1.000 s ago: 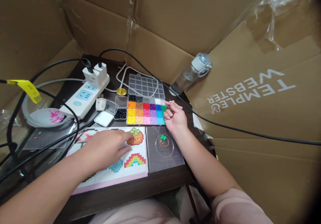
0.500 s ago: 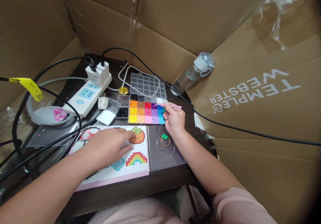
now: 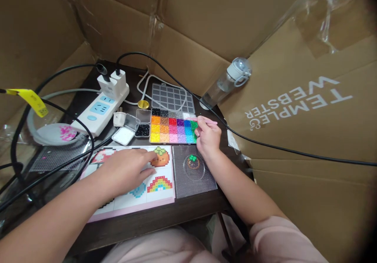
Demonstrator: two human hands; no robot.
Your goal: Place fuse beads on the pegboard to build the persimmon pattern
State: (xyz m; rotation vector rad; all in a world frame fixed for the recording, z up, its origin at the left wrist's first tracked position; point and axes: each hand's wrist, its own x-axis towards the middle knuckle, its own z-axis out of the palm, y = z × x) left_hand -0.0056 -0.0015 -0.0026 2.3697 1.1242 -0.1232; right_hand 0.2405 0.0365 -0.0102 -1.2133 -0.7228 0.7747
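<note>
My left hand (image 3: pixel 126 168) lies flat on a pattern sheet (image 3: pixel 134 182), its forefinger stretched to the printed orange fruit picture (image 3: pixel 160 157). My right hand (image 3: pixel 208 135) pinches a thin pink tool (image 3: pixel 206 120) at the right end of a bead box (image 3: pixel 172 128) with many coloured compartments, near the green beads. Just below that hand lies a clear pegboard (image 3: pixel 193 172) with a small round bead figure (image 3: pixel 193 161), orange-brown outline with green on top.
The box's clear lid (image 3: pixel 172 98) stands open behind it. Small trays of white (image 3: pixel 123 135) and black beads (image 3: pixel 143 129), a power strip (image 3: pixel 100 107) with plugs and cables, and a water bottle (image 3: pixel 225 83) crowd the dark table (image 3: pixel 153 221). Cardboard walls surround it.
My right hand has taken up a pinch on the pink tool and shifted slightly at the bead box's right end. My left hand has stayed on the pattern sheet.
</note>
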